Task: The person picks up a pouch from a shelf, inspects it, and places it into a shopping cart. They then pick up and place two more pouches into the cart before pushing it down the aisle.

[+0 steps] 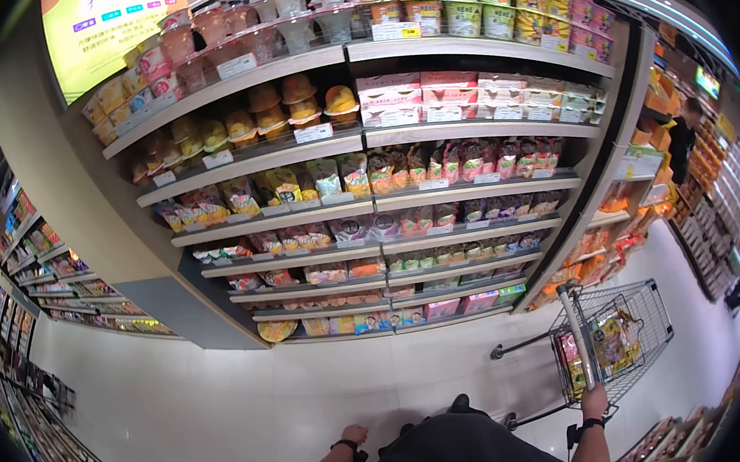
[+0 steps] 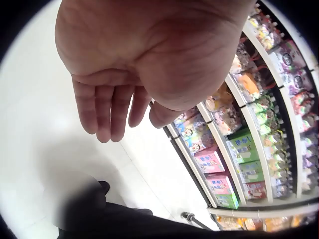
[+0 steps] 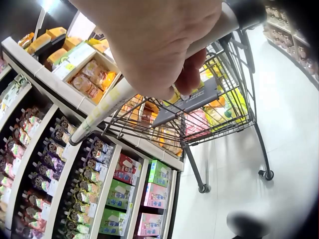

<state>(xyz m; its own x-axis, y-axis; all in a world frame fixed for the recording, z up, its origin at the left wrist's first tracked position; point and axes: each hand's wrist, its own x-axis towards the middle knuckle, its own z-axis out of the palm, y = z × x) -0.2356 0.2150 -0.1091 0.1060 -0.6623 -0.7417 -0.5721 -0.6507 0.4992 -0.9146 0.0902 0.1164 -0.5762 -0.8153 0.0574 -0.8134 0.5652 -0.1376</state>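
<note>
My right hand (image 1: 594,402) grips the end of the cart's handle bar (image 1: 576,336); in the right wrist view the hand (image 3: 159,47) curls over the pale handle (image 3: 107,107). The wire shopping cart (image 1: 655,317) stands to my right with colourful packages (image 1: 613,340) inside, also visible through the wires as yellow and pink bags (image 3: 219,112). My left hand (image 1: 356,434) hangs at my side, holding nothing. The left wrist view shows that hand (image 2: 144,64) palm up to the camera, fingers relaxed and extended over the floor.
Ahead stand shelves (image 1: 458,131) of cups, pouches and boxes. A broad pillar (image 1: 78,167) rises at the left, with more stocked shelves beyond. Pale floor (image 1: 253,396) lies between me and the shelves. A person (image 1: 686,141) stands in the far right aisle.
</note>
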